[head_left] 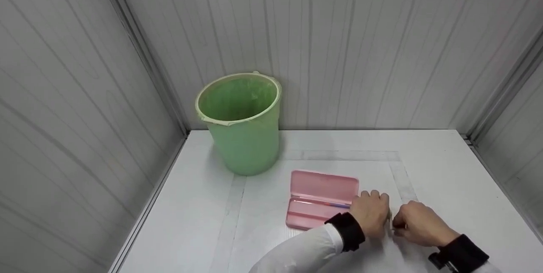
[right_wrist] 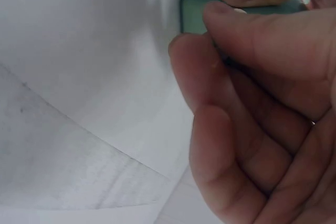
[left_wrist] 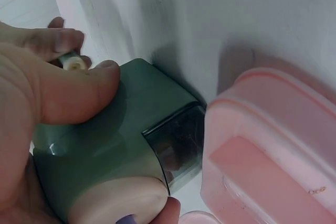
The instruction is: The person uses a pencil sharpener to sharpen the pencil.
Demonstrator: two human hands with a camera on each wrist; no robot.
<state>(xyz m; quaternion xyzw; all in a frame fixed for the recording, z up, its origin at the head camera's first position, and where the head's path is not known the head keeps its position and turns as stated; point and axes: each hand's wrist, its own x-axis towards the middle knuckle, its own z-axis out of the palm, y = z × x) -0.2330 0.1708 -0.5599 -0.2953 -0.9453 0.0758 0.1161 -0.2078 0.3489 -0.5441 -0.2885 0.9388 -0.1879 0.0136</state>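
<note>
My left hand (head_left: 370, 214) grips a green desktop pencil sharpener (left_wrist: 100, 145), its thumb across the body. On the sharpener are a cream round part (left_wrist: 118, 200) and a dark see-through drawer (left_wrist: 178, 145). A small purple piece (left_wrist: 126, 219) shows at the cream part; I cannot tell what it belongs to. My right hand (head_left: 424, 224) has curled fingers and pinches a small crank handle (left_wrist: 74, 63) beside the sharpener. Left of my left hand lies an open pink pencil case (head_left: 324, 186) with a blue-and-orange pencil (head_left: 338, 205) in it.
A tall green bucket (head_left: 254, 146) stands at the back left of the white table (head_left: 195, 222). Strips of clear tape (head_left: 348, 155) are stuck on the tabletop. Grey panel walls (head_left: 331, 52) rise behind and on both sides.
</note>
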